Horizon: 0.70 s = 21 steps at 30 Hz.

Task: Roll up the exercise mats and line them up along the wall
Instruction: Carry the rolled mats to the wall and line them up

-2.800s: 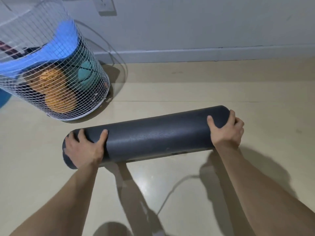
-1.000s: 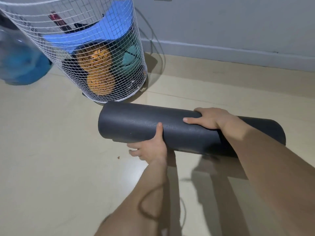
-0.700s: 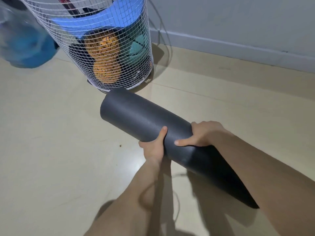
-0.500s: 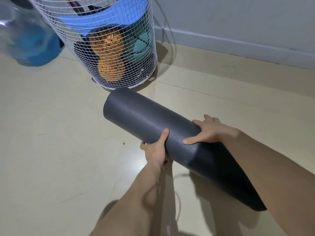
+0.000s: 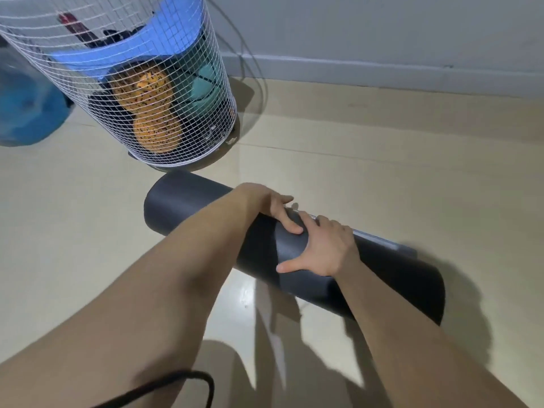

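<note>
Dark grey rolled foam mat (image 5: 391, 275) slants near the white wire basket (image 5: 191, 83), short of the grey wall (image 5: 382, 30). Our left hand (image 5: 269, 206) and right hand (image 5: 325, 250) clasp its middle, side by side. Best we keep the roll tight and swing it parallel.

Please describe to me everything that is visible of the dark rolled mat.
The rolled mat is a dark grey tube with a matte, foam-like surface. It lies slanted, one end near the wire basket, the other nearer the camera. A paler strip, probably the loose edge, runs along its far side. The left hand and right hand grip it near the middle, curled over its top. Whether it rests on the floor is unclear.
</note>
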Each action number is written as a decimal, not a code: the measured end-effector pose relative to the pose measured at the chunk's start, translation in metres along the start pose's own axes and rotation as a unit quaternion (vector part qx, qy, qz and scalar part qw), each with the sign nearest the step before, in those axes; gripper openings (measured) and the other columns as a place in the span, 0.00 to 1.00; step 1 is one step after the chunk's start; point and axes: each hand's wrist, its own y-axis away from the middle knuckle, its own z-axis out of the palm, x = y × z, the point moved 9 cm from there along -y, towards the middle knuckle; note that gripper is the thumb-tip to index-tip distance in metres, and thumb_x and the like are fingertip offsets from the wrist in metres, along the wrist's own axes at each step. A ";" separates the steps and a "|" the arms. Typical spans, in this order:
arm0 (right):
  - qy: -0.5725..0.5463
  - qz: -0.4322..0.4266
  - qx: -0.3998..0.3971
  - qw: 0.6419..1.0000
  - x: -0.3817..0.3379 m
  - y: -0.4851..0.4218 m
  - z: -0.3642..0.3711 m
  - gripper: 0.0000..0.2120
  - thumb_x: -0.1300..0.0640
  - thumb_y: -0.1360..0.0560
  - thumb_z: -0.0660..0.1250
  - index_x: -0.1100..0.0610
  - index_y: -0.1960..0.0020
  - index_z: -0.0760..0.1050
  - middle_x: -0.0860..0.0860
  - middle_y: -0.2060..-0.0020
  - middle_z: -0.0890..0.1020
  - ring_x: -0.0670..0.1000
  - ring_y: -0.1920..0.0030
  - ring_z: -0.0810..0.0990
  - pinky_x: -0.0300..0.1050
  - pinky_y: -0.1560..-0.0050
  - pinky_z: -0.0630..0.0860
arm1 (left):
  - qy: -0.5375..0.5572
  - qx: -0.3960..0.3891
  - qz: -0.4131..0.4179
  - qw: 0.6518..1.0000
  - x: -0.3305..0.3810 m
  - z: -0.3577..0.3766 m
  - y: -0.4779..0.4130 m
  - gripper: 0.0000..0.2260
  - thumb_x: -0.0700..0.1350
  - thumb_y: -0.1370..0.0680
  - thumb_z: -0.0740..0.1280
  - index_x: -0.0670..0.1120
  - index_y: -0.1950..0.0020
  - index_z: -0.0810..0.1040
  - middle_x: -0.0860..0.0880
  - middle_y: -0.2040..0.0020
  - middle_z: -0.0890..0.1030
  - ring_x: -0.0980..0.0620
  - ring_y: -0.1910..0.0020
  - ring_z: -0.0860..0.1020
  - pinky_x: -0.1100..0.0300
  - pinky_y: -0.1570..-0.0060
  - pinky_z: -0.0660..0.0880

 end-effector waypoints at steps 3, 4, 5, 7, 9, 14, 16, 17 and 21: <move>-0.014 0.054 0.132 0.990 0.010 0.028 0.001 0.62 0.12 0.48 0.58 0.47 0.23 0.65 0.50 0.29 0.74 0.56 0.29 0.71 0.63 0.26 0.60 | 0.003 -0.071 -0.015 0.997 -0.001 0.007 -0.012 0.67 0.73 0.45 0.80 0.61 0.16 0.45 0.54 0.15 0.54 0.44 0.18 0.57 0.40 0.22 0.59; -0.033 0.079 0.201 0.976 0.014 0.043 0.002 0.59 0.14 0.46 0.60 0.50 0.26 0.71 0.53 0.31 0.76 0.58 0.31 0.73 0.66 0.26 0.60 | 0.007 -0.073 -0.013 0.997 0.001 0.005 -0.010 0.62 0.71 0.39 0.80 0.62 0.16 0.45 0.54 0.15 0.54 0.43 0.18 0.58 0.40 0.23 0.60; -0.053 0.115 0.264 0.956 0.019 0.062 0.005 0.55 0.16 0.43 0.64 0.54 0.30 0.75 0.56 0.33 0.76 0.61 0.33 0.73 0.68 0.26 0.60 | 0.007 -0.073 -0.013 0.997 0.003 0.003 -0.008 0.56 0.68 0.33 0.78 0.62 0.16 0.46 0.54 0.16 0.55 0.43 0.18 0.58 0.41 0.23 0.61; -0.095 0.210 0.344 0.910 0.026 0.102 0.021 0.47 0.25 0.40 0.74 0.60 0.35 0.76 0.61 0.36 0.76 0.64 0.34 0.72 0.67 0.28 0.61 | -0.002 -0.078 -0.008 0.997 0.009 -0.001 -0.007 0.47 0.64 0.27 0.75 0.59 0.16 0.52 0.53 0.17 0.59 0.42 0.20 0.62 0.43 0.26 0.63; -0.126 0.295 0.363 0.875 0.018 0.132 0.041 0.38 0.34 0.40 0.81 0.61 0.44 0.76 0.63 0.42 0.77 0.66 0.42 0.74 0.65 0.40 0.71 | 0.001 -0.111 0.006 0.994 0.013 0.002 -0.006 0.42 0.64 0.28 0.77 0.57 0.19 0.62 0.52 0.22 0.68 0.41 0.26 0.70 0.43 0.29 0.67; -0.440 0.536 0.248 0.677 0.005 0.154 0.087 0.37 0.34 0.31 0.76 0.62 0.41 0.70 0.62 0.43 0.73 0.67 0.47 0.78 0.55 0.52 0.75 | -0.018 -0.081 0.067 0.994 0.014 0.010 -0.010 0.26 0.66 0.32 0.79 0.56 0.40 0.79 0.52 0.41 0.83 0.49 0.45 0.81 0.52 0.41 0.75; -0.557 0.577 0.156 0.577 -0.004 0.144 0.112 0.49 0.26 0.31 0.70 0.66 0.32 0.64 0.62 0.35 0.71 0.67 0.39 0.77 0.53 0.48 0.74 | -0.055 0.009 0.079 0.995 0.011 0.006 -0.006 0.32 0.73 0.41 0.79 0.56 0.45 0.79 0.54 0.44 0.82 0.51 0.48 0.81 0.51 0.44 0.76; -0.620 0.577 0.133 0.515 -0.012 0.141 0.123 0.57 0.20 0.36 0.68 0.65 0.28 0.63 0.61 0.33 0.71 0.67 0.37 0.76 0.57 0.45 0.77 | -0.067 0.041 0.079 0.994 0.010 0.006 -0.002 0.38 0.76 0.45 0.77 0.55 0.44 0.77 0.54 0.45 0.81 0.50 0.48 0.80 0.50 0.44 0.77; -0.809 0.488 0.088 0.316 -0.053 0.121 0.152 0.60 0.19 0.42 0.72 0.47 0.20 0.58 0.54 0.27 0.69 0.62 0.32 0.74 0.63 0.43 0.78 | -0.085 0.055 0.060 0.993 0.007 0.018 0.020 0.46 0.76 0.47 0.77 0.52 0.37 0.73 0.52 0.43 0.78 0.47 0.45 0.77 0.46 0.41 0.76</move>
